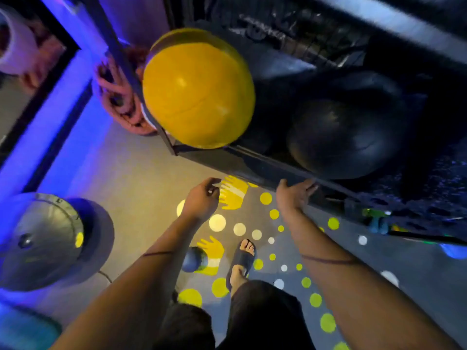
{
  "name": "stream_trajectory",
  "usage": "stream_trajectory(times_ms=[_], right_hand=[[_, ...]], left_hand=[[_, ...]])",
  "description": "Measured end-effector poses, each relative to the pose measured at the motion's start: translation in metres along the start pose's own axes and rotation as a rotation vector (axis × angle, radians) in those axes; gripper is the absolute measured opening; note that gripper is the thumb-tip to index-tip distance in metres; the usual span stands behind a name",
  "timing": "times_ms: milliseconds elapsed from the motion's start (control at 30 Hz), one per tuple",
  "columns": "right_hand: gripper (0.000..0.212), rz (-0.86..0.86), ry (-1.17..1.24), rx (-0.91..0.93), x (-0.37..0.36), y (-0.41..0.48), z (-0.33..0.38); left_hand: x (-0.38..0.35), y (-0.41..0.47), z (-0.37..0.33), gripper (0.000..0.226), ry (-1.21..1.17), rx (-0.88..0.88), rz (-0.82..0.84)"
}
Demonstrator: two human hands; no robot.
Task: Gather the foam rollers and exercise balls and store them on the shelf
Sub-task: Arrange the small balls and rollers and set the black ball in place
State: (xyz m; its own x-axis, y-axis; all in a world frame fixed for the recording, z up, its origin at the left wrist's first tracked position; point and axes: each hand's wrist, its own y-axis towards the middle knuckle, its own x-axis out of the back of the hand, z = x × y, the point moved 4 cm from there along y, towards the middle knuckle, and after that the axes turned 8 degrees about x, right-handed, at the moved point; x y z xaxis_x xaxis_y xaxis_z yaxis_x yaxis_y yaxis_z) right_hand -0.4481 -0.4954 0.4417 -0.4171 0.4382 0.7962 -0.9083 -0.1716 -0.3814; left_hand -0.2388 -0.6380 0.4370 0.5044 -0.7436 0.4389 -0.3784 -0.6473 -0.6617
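A large yellow exercise ball [198, 92] rests at the left end of a dark shelf [252, 165]. To its right on the same shelf sits a large black exercise ball [346, 140], with another dark ball [364, 84] behind it. My left hand [202, 198] hovers below the shelf's front edge, fingers loosely curled, holding nothing. My right hand [294, 193] lies with its fingers spread against the shelf's front rail. A small dark blue ball [194, 258] lies on the floor near my foot.
A grey half-dome balance trainer [50, 238] stands on the floor at the left. Coiled ropes [118, 97] hang left of the shelf beside a blue-lit mirror. The floor carries yellow and white dots and handprints. Lower shelf clutter [379, 221] shows at the right.
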Motion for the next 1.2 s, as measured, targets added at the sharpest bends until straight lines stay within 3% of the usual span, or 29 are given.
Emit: stream_trajectory(times_ms=[167, 267, 467, 600, 633, 767, 800, 867, 933, 1067, 1133, 1200], right_hand=[[0.075, 0.427, -0.236, 0.151, -0.209, -0.135, -0.055], [0.064, 0.640, -0.251, 0.109, -0.343, -0.172, -0.117], [0.066, 0.736, -0.341, 0.039, -0.543, -0.162, -0.256], [0.100, 0.713, -0.267, 0.043, -0.621, -0.133, -0.340], [0.100, 0.709, -0.213, 0.011, -0.629, -0.127, -0.356], [0.055, 0.709, 0.094, -0.162, -0.652, -0.121, -0.382], [0.055, 0.685, 0.117, -0.172, -0.650, -0.123, -0.379], [0.075, 0.649, 0.110, -0.169, -0.632, -0.133, -0.365], [0.095, 0.637, 0.038, -0.132, -0.594, -0.151, -0.335], [0.097, 0.631, 0.036, -0.093, -0.459, -0.204, -0.225], [0.094, 0.607, 0.075, -0.077, -0.378, -0.234, -0.155], [0.090, 0.538, 0.156, -0.042, -0.297, -0.260, -0.081]], left_hand=[[0.022, 0.010, 0.214, 0.024, -0.214, 0.362, 0.035], [0.008, 0.022, 0.347, 0.024, -0.238, 0.534, 0.023], [-0.087, 0.074, 0.560, 0.028, -0.511, 0.807, 0.026], [-0.177, 0.132, 0.649, 0.020, -0.589, 0.940, 0.125], [-0.199, 0.148, 0.655, 0.021, -0.667, 0.948, 0.156], [-0.252, 0.186, 0.650, 0.041, -0.951, 0.994, 0.166], [-0.257, 0.186, 0.647, 0.043, -0.974, 1.003, 0.157], [-0.251, 0.172, 0.633, 0.052, -0.989, 1.058, 0.162], [-0.222, 0.143, 0.604, 0.054, -0.976, 1.066, 0.148], [-0.118, 0.062, 0.491, 0.038, -0.883, 1.040, 0.175], [-0.050, 0.016, 0.412, 0.033, -0.790, 0.902, 0.198], [0.014, -0.024, 0.335, 0.044, -0.701, 0.742, 0.225]])
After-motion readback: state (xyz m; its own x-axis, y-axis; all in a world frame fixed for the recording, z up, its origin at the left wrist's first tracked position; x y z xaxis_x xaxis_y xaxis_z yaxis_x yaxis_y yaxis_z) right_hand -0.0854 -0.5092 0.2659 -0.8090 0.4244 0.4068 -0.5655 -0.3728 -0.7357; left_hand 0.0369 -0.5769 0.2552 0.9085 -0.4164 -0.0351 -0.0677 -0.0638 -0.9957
